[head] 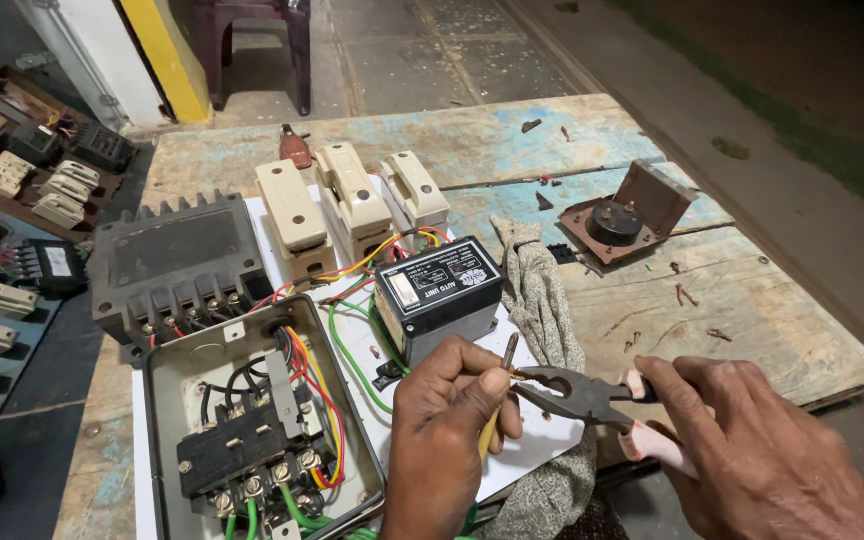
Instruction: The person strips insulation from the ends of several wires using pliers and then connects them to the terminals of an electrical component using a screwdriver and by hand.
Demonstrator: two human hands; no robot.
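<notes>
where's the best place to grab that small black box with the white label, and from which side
Probably grip the black box across its two long side walls, coming from above. It sits upright and its top is clear, while wires crowd its left side and the grey cloth lies against its right.

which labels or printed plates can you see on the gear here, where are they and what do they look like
Black box: centre of the white board, behind the left hand; its top has a black label with white print and a white rectangle.
Small black unit: far left; white rectangular label on top.
Gauge: right of the cloth, on a brown plate; round dark face, marks too small to tell.
No screens or packages.
</notes>
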